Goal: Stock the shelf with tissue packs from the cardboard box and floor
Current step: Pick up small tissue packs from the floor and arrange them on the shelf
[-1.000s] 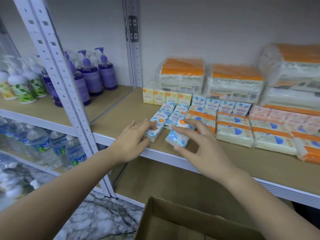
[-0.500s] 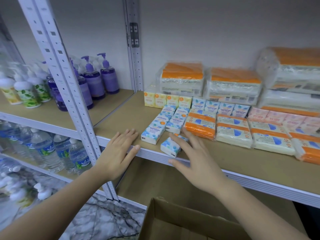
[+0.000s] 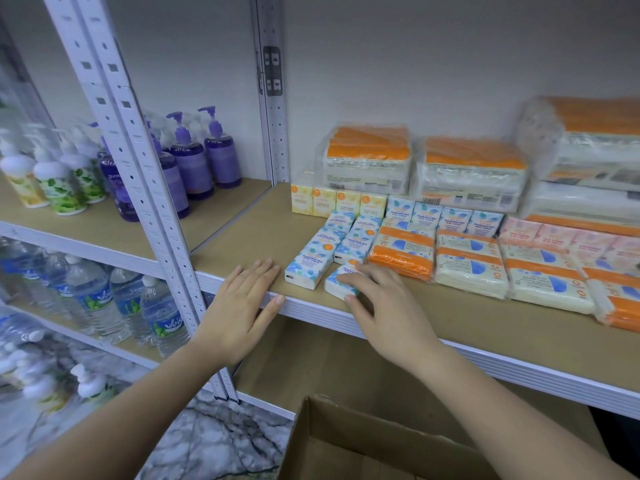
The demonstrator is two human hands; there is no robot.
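Two rows of small blue-and-white mini tissue packs [image 3: 306,270] run front to back on the wooden shelf [image 3: 433,320]. My right hand [image 3: 384,310] lies over the front pack of the right row [image 3: 337,284], fingers spread on it, thumb at its front edge. My left hand [image 3: 242,303] rests flat and empty on the shelf's front edge, just left of the left row. Behind stand yellow packs [image 3: 337,202], blue packs [image 3: 443,218], pink packs [image 3: 561,237] and orange-banded packs [image 3: 401,252]. The open cardboard box [image 3: 363,441] sits below; its inside is mostly out of view.
Large wrapped orange-and-white tissue bundles [image 3: 367,161] line the back wall. White perforated uprights [image 3: 138,168] separate a left bay holding purple pump bottles [image 3: 194,157], green-leaf bottles [image 3: 59,181] and water bottles [image 3: 114,303] below. Marble floor [image 3: 207,441] lies beneath.
My left hand let go of the left-row pack and drew back to the shelf edge. My right hand set its pack down at the front of the right row and flattened over it.
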